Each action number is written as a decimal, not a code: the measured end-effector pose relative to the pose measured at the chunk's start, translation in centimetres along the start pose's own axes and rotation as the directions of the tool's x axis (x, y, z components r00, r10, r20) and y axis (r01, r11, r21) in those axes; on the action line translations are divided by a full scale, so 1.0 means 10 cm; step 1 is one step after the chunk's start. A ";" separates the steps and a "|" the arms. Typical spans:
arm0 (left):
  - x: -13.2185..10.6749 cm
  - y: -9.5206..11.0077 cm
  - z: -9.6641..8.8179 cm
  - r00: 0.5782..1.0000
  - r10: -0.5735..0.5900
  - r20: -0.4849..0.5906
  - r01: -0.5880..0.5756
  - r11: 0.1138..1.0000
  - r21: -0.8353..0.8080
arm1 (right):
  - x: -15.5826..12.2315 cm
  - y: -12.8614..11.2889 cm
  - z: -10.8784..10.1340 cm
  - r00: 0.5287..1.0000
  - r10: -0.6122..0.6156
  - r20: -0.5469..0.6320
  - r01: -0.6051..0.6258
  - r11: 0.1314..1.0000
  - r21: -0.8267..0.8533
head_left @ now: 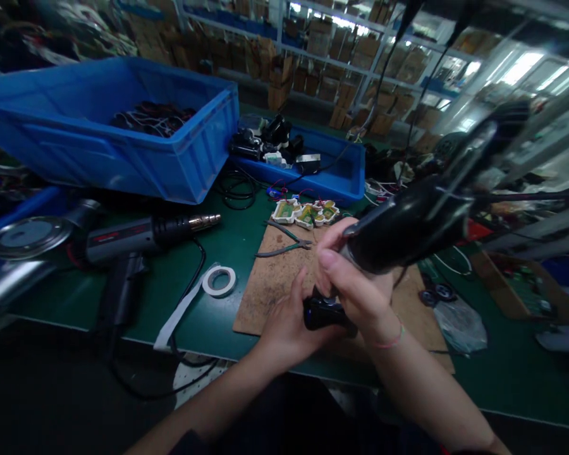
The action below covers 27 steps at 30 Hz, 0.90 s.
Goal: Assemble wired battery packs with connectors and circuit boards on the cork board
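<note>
My right hand (353, 278) is closed around the lower end of a large, glossy black cylindrical device (408, 221). It tilts up to the right and is blurred at its far end, so its exact kind is unclear. Just below, my left hand (289, 322) wraps around a smaller black part (329, 313) with a small blue spot on its end. My right fingers partly cover the place where the two black pieces come close, and I cannot tell whether they join. Both hands are over a brown board (265, 291). Green-handled cutting pliers (287, 243) lie open on it.
White-framed circuit boards (306, 213) sit behind the pliers. To the left are a tape roll (219, 281) and a heat gun (123, 243). Blue bins (123, 155) stand behind. A plastic bag (461, 325) and a cardboard box (497, 287) lie right.
</note>
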State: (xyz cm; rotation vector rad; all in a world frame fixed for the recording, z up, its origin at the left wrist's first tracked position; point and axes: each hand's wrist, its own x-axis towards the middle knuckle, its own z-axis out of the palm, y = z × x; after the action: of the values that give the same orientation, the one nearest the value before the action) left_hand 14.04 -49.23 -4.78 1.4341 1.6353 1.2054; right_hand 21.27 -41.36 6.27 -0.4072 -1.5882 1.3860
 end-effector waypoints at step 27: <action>-0.08 -0.03 0.00 0.998 -0.049 0.036 0.050 0.999 -0.020 | -0.43 -0.49 -1.40 0.544 -0.384 -0.746 0.257 0.922 -0.288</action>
State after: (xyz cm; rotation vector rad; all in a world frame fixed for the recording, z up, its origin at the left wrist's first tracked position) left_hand 14.06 -50.06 -5.10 1.3861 1.6208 1.1598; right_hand 36.25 -37.96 7.40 -0.6686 -0.9247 0.6211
